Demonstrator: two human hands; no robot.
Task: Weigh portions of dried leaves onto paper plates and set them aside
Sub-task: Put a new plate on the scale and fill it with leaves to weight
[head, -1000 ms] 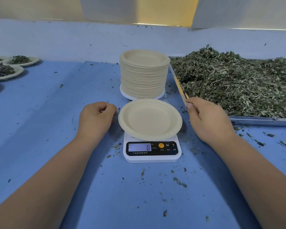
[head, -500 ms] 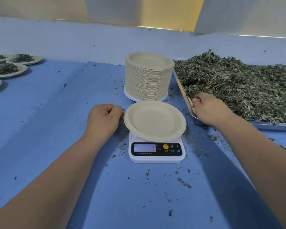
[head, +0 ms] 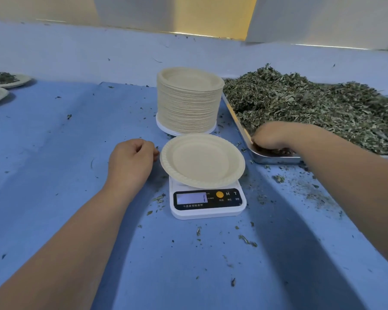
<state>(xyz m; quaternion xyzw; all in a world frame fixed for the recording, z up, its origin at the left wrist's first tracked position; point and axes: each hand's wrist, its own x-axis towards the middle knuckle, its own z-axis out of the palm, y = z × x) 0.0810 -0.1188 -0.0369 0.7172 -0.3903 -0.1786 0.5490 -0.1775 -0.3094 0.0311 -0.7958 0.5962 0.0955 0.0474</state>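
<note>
- At the middle of the blue cloth-covered table (head: 54, 153), a small white digital kitchen scale (head: 207, 211) carries one empty round beige paper plate (head: 202, 161); its display is lit, but the reading is too blurred to make out.
- Just behind the scale stands a tall stack of the same beige paper plates (head: 188, 101).
- To the right of the stack lies a shallow metal tray (head: 276, 158), heaped with dried grey-green leaves (head: 311, 108).
- The right hand (head: 276, 135) reaches over the tray's near left corner, its fingers bent down into the leaves; the fingertips are buried, so whether they have closed on a portion cannot be told.
- The left hand (head: 130, 159) rests on the cloth just beside the empty plate's left rim, fingers loosely curled and holding nothing; a narrow gap shows between fingertips and rim.
- At the far left edge, well apart from the scale, two paper plates with leaf portions (head: 14, 80) sit set aside, partly cut off by the frame.
- Loose leaf crumbs (head: 246, 240) are scattered over the cloth around the scale and beside the tray.
</note>
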